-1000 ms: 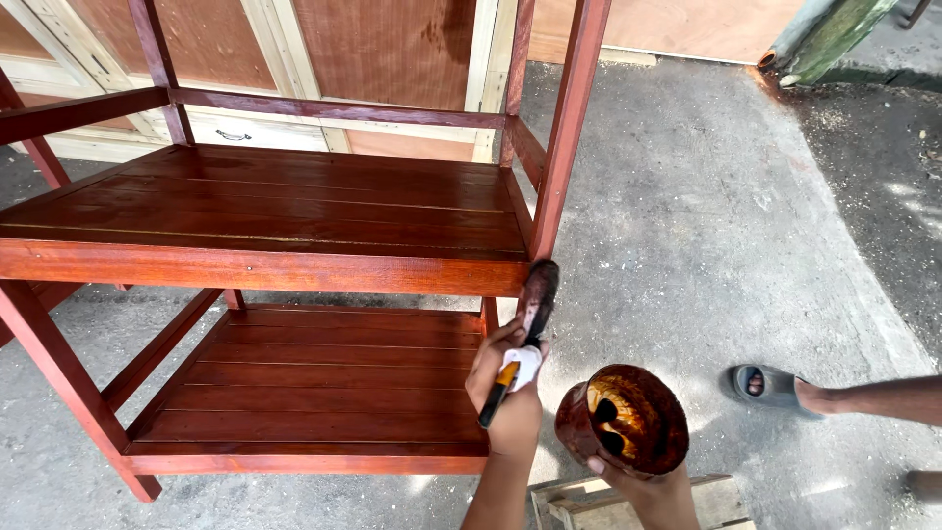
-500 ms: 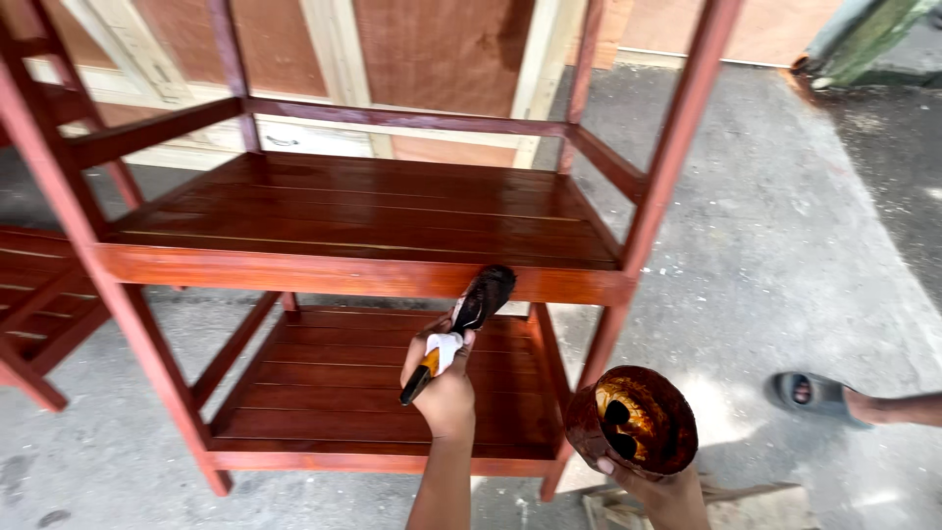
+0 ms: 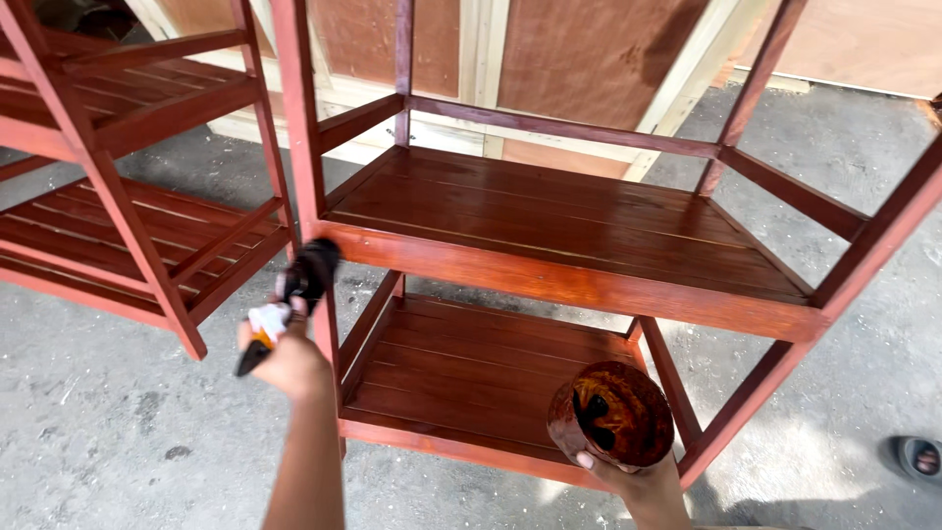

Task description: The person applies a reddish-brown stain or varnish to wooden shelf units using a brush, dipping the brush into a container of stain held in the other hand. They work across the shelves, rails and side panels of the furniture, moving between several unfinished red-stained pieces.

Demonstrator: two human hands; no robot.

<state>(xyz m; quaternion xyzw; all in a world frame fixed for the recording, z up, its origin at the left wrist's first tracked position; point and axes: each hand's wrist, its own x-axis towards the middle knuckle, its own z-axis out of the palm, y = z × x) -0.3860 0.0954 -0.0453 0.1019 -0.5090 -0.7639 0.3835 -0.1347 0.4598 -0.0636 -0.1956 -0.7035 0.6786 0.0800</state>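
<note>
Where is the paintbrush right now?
In the head view, the paintbrush is left of centre, held in the left hand, its dark bristles against the front-left post of the red shelf.

Left hand [image 3: 285,355] raised at frame's left, forearm bare, rising straight from bottom edge, wrist slightly bent. Fingers curled tight in fist grip, knuckles toward camera. Right hand [image 3: 628,473] low at bottom right, mostly hidden, wrist just entering frame. One fingertip [image 3: 585,459] visible, curled upward in cupping hold. Hands well apart, left higher than right.
</note>
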